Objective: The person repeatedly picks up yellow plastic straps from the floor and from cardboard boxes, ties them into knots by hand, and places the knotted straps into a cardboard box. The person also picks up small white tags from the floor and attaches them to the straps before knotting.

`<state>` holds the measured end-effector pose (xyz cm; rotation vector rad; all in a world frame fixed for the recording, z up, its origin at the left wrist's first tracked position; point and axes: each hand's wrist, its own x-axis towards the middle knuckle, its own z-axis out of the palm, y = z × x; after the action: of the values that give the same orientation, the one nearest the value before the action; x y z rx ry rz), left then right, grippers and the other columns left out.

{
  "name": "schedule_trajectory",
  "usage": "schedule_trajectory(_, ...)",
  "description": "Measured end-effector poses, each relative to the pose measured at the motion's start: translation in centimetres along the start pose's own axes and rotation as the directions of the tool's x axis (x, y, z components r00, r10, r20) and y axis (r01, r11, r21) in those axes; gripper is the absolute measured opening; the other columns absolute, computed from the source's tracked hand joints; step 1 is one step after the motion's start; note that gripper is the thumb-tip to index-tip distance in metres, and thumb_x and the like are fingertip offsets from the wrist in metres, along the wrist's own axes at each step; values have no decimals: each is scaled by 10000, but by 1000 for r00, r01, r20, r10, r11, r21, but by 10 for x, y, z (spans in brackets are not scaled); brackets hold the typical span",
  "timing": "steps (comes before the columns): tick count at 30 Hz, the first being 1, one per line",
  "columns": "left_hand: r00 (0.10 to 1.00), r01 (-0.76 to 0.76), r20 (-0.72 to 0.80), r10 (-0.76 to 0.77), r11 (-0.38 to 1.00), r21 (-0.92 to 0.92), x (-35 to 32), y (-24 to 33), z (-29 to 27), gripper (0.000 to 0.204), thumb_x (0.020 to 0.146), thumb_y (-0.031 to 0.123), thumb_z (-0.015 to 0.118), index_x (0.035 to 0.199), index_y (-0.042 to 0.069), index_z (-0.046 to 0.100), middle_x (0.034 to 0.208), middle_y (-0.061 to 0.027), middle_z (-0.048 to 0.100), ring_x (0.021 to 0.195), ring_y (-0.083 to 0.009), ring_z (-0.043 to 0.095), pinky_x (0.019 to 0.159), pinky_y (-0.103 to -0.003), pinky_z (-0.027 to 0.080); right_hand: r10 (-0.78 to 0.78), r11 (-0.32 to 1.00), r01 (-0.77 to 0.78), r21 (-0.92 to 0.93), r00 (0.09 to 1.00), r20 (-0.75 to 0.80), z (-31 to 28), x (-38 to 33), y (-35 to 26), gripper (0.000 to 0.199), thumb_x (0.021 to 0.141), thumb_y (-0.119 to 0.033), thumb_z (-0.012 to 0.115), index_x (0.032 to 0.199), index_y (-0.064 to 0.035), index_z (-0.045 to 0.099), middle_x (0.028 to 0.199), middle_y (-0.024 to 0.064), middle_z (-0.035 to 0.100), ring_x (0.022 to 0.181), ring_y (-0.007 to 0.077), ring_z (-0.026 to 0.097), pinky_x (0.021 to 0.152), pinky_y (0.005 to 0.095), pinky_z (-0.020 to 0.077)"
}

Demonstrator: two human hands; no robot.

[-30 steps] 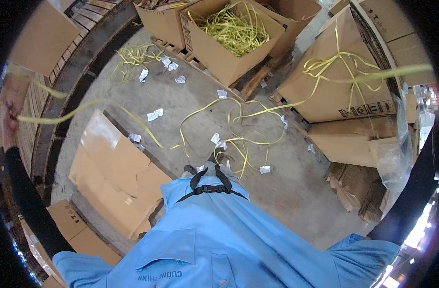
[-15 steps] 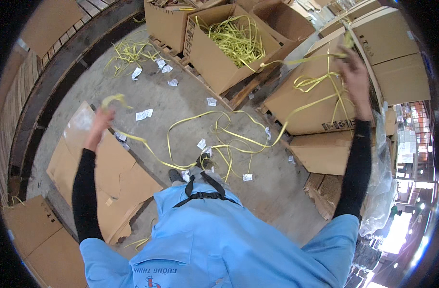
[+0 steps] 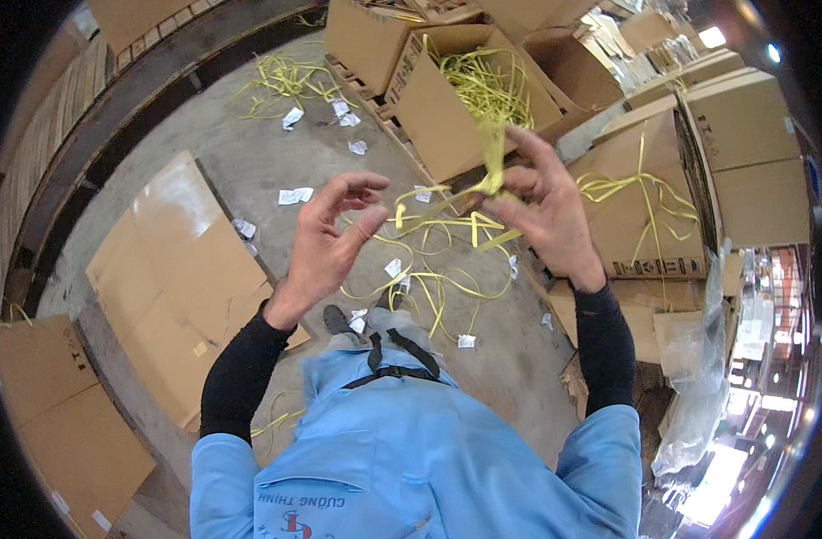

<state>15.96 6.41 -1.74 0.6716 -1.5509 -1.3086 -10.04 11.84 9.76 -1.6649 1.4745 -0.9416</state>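
My right hand [image 3: 544,205] is raised in front of me and pinches a folded yellow plastic strap [image 3: 492,175] between thumb and fingers. The strap's loops hang down from it to the left. Just left of it, my left hand [image 3: 328,235] is lifted with its fingers spread and curled, a strand of the strap [image 3: 400,216] passing close to its fingertips. Whether that hand touches the strap I cannot tell. More yellow strap [image 3: 438,283] lies tangled on the concrete floor below both hands.
An open cardboard box [image 3: 433,108] with yellow straps inside stands ahead. Closed cartons [image 3: 743,153] are stacked at the right, one draped with strap. Flattened cardboard sheets [image 3: 173,278] lie at the left. Small white paper scraps [image 3: 295,195] dot the floor. Clear plastic wrap [image 3: 698,377] hangs at the right.
Both arms have come in from wide apart to meet in front of me. The long strap stretched between them is now gathered into loops at my right hand.
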Motion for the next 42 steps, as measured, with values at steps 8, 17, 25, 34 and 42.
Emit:
schedule_trajectory(8,995,73,-55,-79,991,-115,-41,69,-12,261,856,51,765,1093,2,666,1038,-58,678,784,-71,593,689,-222,502,-106,989,75,130,961,256,78,1,-32,651,843,6,726,1420,12,426,1012,119,717,974,145,673,893,315,533)
schedule_trajectory(17,955,67,-226,-194,878,-473,-62,81,-4,204,883,73,750,1060,-7,685,817,-63,693,700,-106,665,571,-267,585,-472,856,479,194,878,-83,133,-2,-18,200,888,-35,719,1085,-29,682,1019,140,727,894,202,711,780,309,558)
schedule_trajectory(25,905,-41,-390,-170,878,-477,-76,51,37,197,869,0,742,1037,-20,643,951,-87,693,846,-145,699,721,-304,618,-435,879,426,213,900,-7,132,-35,-6,343,880,-3,690,1216,9,621,1031,166,699,876,246,704,762,347,562)
schedule_trajectory(34,940,36,-248,-235,791,-611,-111,69,-8,449,910,30,639,1329,154,536,1202,-234,615,989,-289,695,785,-387,626,-447,888,377,261,842,303,112,-48,39,272,825,-24,732,1092,2,686,910,152,693,788,294,668,693,372,531)
schedule_trajectory(42,883,455,-182,-432,883,111,-149,80,18,202,804,5,780,998,3,725,939,-47,714,800,-89,660,614,-229,508,-405,914,350,204,794,453,116,-64,44,346,780,-97,777,1105,-19,686,907,139,675,837,311,643,758,400,517)
